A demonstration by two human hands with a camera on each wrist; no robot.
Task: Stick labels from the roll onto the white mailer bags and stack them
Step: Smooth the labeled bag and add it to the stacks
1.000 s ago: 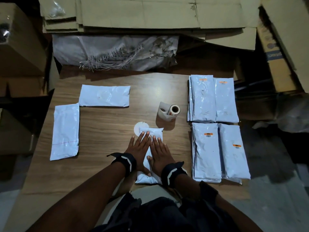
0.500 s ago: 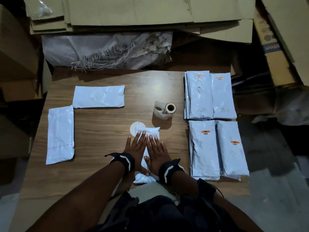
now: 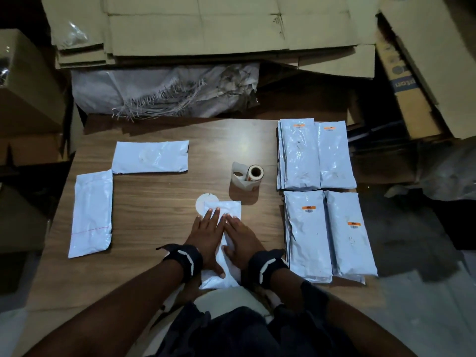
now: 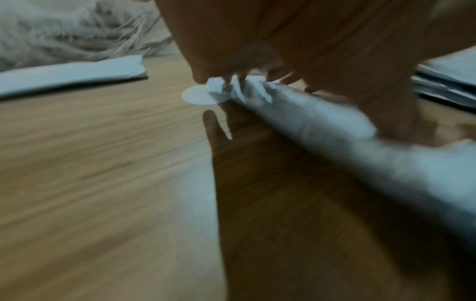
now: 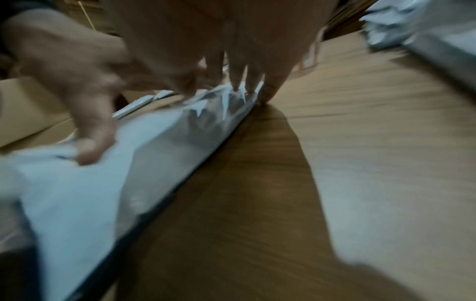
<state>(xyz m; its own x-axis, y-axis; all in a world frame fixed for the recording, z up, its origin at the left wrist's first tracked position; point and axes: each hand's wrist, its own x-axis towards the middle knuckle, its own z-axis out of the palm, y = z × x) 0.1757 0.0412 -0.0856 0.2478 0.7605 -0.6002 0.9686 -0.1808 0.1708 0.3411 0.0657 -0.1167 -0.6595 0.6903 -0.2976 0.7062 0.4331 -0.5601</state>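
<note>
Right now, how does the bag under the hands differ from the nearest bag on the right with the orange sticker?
The bag under the hands shows no label; the nearest right bag carries an orange label near its far end. The first lies alone at the table's near edge, pressed flat by the left hand and right hand; the second tops a stack, untouched. Both are white, lying lengthwise away from the person.
</note>
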